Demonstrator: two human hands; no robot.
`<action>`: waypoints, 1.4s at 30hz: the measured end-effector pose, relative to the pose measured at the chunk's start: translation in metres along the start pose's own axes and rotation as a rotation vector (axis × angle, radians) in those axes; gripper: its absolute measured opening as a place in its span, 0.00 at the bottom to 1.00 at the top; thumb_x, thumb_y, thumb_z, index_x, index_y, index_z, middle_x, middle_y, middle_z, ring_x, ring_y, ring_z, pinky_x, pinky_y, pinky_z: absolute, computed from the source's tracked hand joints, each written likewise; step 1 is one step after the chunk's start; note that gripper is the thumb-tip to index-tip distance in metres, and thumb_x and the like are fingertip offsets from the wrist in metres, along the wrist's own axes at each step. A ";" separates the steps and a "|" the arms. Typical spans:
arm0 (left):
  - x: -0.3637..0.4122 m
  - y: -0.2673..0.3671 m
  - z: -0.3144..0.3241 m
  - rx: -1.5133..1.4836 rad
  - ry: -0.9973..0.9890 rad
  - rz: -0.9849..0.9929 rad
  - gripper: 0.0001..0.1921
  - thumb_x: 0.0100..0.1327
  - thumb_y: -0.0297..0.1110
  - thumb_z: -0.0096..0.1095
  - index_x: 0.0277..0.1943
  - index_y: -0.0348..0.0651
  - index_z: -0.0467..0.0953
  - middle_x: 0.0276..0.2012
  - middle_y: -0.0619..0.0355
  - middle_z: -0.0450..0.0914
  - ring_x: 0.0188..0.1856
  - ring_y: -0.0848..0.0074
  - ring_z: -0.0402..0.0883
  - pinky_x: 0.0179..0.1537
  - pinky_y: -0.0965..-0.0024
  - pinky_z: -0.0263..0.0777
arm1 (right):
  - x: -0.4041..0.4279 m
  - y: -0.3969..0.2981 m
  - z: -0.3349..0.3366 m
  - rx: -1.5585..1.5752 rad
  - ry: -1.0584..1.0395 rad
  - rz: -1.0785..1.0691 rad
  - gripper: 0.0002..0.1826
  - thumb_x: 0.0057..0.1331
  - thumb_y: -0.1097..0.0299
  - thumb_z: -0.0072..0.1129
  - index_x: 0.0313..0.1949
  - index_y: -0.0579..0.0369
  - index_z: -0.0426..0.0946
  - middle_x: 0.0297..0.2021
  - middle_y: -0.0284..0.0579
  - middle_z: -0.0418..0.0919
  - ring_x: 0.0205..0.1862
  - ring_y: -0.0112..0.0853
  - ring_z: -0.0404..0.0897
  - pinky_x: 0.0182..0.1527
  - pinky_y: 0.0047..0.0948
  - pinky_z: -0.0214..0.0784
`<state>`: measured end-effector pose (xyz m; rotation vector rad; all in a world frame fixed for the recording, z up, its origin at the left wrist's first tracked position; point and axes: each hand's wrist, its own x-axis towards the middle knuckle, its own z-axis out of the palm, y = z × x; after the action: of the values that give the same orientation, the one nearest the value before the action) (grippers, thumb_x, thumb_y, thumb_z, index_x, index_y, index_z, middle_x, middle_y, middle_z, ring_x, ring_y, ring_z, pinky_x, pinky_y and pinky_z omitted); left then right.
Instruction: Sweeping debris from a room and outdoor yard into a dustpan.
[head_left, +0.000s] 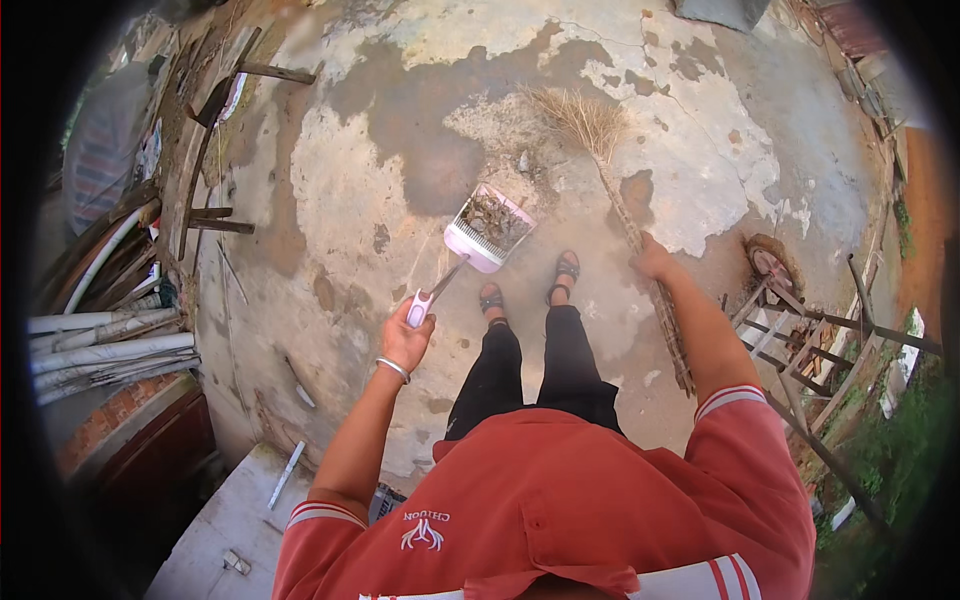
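Observation:
My left hand (406, 334) is closed around the handle of a pale pink long-handled dustpan (474, 252). A heap of dry leaves and dirt (493, 220) lies in the pan, behind its comb of white teeth. Gripped in my right hand (651, 257) is the stick of a twig broom (619, 199). Its bristles fan out on the concrete, up and to the right of the dustpan. Between the pan and the bristles, loose grit and scraps (523, 166) are scattered on the ground. My sandalled feet (564, 270) stand just below the dustpan.
The concrete floor (360, 165) is patchy and stained. A wooden frame (196, 161) and white pipes (112, 352) lie along the left. On the right stands a barrow-like frame (814, 330) with a muddy wheel (772, 264). A pale slab (225, 525) sits at lower left.

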<state>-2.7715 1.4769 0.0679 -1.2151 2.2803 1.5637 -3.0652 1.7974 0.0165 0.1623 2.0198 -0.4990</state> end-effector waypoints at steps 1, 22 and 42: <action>0.005 0.005 0.004 0.034 0.015 -0.052 0.15 0.51 0.29 0.60 0.44 0.40 0.74 0.23 0.61 0.74 0.23 0.83 0.68 0.28 0.76 0.65 | 0.020 -0.013 -0.003 -0.066 -0.012 0.028 0.34 0.52 0.80 0.46 0.59 0.52 0.52 0.19 0.49 0.73 0.16 0.33 0.74 0.18 0.35 0.68; 0.015 0.008 0.041 0.115 -0.037 -0.196 0.16 0.52 0.33 0.59 0.44 0.40 0.73 0.26 0.54 0.76 0.26 0.73 0.73 0.33 0.72 0.68 | -0.027 0.098 -0.035 -0.666 -0.043 -0.088 0.38 0.49 0.73 0.53 0.59 0.63 0.47 0.36 0.67 0.74 0.40 0.51 0.76 0.42 0.41 0.69; 0.015 -0.054 -0.061 0.164 -0.193 0.116 0.17 0.52 0.31 0.61 0.47 0.42 0.73 0.31 0.54 0.79 0.33 0.74 0.78 0.36 0.74 0.69 | -0.205 0.142 0.102 0.179 -0.148 0.242 0.38 0.50 0.77 0.51 0.60 0.62 0.46 0.24 0.55 0.75 0.18 0.38 0.76 0.19 0.37 0.70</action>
<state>-2.7261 1.4106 0.0483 -0.8668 2.3350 1.4256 -2.8375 1.9038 0.1141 0.4600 1.7819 -0.5212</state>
